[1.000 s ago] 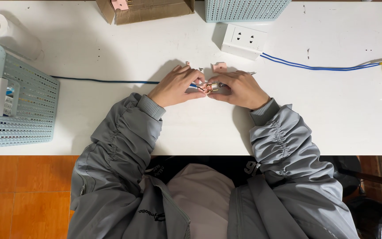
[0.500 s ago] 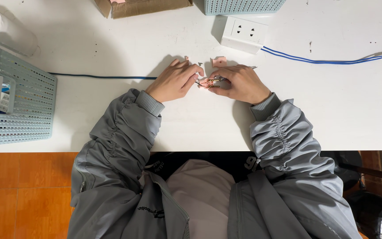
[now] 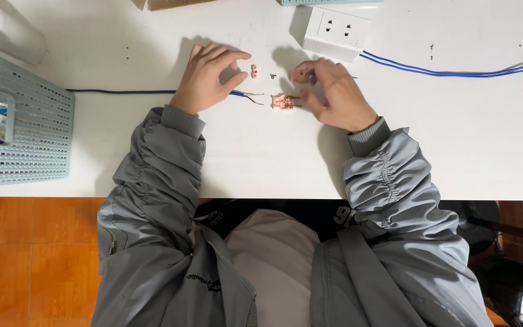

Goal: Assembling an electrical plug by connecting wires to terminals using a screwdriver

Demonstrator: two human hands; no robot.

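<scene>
- Head view: the person sat at a white table (image 3: 455, 139), both grey sleeves resting on it, hands a little apart with small parts lying between them.
- The left hand (image 3: 208, 79) lay palm down on the dark cable (image 3: 122, 92), which ran along the table from the left edge toward the middle. Its thumb and forefinger were curled close together just above the cable's stripped end (image 3: 250, 95); whether they pinched anything I could not tell.
- The bared wires pointed right, straight at the small copper-coloured plug piece (image 3: 284, 102), which lay flat on the table just beside them, not touching either hand.
- The plug piece's long axis ran left to right, in line with the cable, its thin prongs pointing toward the right hand (image 3: 337, 94).
- The right hand was the nearer of the two to that piece, fingers bent and narrowly closed; its fingertips seemed to hold a small pinkish part (image 3: 299, 72), though it was too small to be sure.
- A tiny pink bit (image 3: 253, 71) and a dark screw-like speck (image 3: 272, 76) lay loose between the hands, above the plug piece.
- Further back stood a white socket block (image 3: 337, 30) with a blue wire (image 3: 455, 69) running off right; a pale blue basket (image 3: 25, 127) sat at the left edge.
</scene>
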